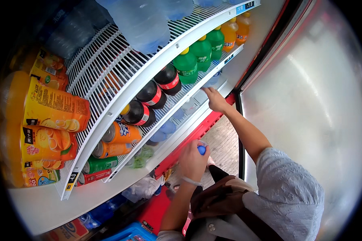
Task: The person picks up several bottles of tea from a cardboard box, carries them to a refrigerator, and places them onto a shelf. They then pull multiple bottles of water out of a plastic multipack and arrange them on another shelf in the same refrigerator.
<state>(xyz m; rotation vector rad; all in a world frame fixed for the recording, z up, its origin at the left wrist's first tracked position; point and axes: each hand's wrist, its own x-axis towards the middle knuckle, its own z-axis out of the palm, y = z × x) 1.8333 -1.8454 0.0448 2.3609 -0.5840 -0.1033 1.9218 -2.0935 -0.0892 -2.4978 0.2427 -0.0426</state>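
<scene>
My left hand point(193, 161), with a pale bracelet at its wrist, is closed around a clear bottle with a blue cap point(201, 150). Most of that bottle is hidden by the fingers. My right hand point(216, 100) reaches to the front rail of the middle wire shelf point(185, 97) in a drinks cooler. Its fingertips are blurred at the rail, and what they touch is unclear. Clear bottles point(189, 105) with pale labels show on the level below. Green soda bottles point(185, 67) with yellow caps and dark cola bottles point(152, 95) with red labels stand on the middle shelf.
Orange soda bottles point(229, 33) and drink cans point(120, 132) share the middle shelf. Above, the upper rack point(108, 66) bears water bottles point(138, 24) and orange juice bottles point(54, 105). The cooler door point(301, 90) stands open at right. A blue crate point(132, 232) sits low down.
</scene>
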